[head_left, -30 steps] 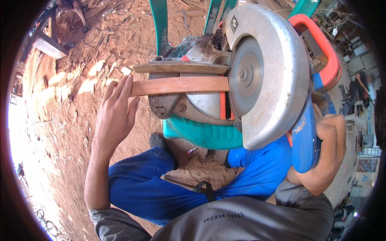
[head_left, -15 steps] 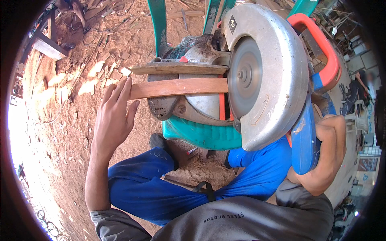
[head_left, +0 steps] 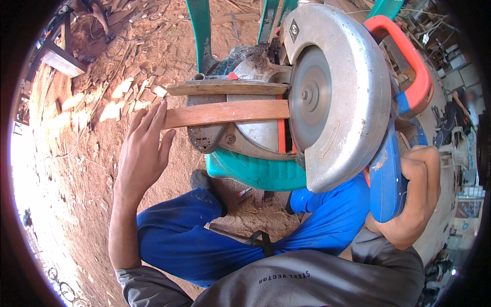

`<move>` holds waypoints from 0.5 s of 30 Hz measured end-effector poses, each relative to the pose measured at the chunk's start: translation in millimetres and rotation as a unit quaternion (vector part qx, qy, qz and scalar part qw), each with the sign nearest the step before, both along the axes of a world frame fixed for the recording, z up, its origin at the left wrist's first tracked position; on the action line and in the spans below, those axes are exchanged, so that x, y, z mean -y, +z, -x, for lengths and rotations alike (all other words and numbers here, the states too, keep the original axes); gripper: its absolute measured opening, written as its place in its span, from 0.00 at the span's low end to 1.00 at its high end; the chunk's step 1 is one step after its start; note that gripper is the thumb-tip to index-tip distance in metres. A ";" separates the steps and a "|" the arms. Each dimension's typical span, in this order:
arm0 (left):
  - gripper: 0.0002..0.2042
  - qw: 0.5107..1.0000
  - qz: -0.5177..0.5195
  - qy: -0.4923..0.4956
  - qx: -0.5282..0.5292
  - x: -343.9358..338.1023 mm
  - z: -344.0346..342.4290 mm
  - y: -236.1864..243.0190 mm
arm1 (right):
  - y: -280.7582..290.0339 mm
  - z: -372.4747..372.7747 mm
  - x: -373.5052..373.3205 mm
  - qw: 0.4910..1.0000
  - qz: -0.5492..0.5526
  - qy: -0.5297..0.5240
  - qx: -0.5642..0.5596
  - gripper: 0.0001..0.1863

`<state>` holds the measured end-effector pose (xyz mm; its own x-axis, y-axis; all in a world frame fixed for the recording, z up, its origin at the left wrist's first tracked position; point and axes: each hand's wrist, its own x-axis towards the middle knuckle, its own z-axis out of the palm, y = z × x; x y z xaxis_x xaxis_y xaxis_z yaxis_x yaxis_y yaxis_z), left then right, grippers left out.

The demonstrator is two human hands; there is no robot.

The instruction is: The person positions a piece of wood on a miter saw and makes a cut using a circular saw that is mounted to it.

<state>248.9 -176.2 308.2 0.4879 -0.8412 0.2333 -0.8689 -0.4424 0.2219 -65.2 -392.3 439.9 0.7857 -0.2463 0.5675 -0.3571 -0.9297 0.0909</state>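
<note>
Here, the left hand point(head_left: 144, 148) is spread, its straight fingers touching the end of a long, flat, reddish-brown wooden strip point(head_left: 230, 112), its thumb apart. The strip goes right from those fingers to a round, grey metal saw blade point(head_left: 310, 97) between the hands. The right hand point(head_left: 422, 192) curls around a thick blue plastic handle point(head_left: 385, 189).
</note>
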 end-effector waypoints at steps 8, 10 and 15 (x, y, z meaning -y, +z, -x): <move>0.26 1.000 -0.013 0.010 -0.004 -1.3 2.3 1.2 | 0.8 1.1 1.3 1.000 0.003 0.007 -0.009 0.17; 0.26 1.000 -0.010 0.005 -0.005 -0.6 2.6 3.8 | -0.4 1.2 1.2 1.000 0.003 0.005 0.013 0.17; 0.26 1.000 -0.005 -0.002 -0.001 -3.7 2.7 2.6 | -2.2 0.8 2.2 1.000 -0.004 0.013 0.013 0.18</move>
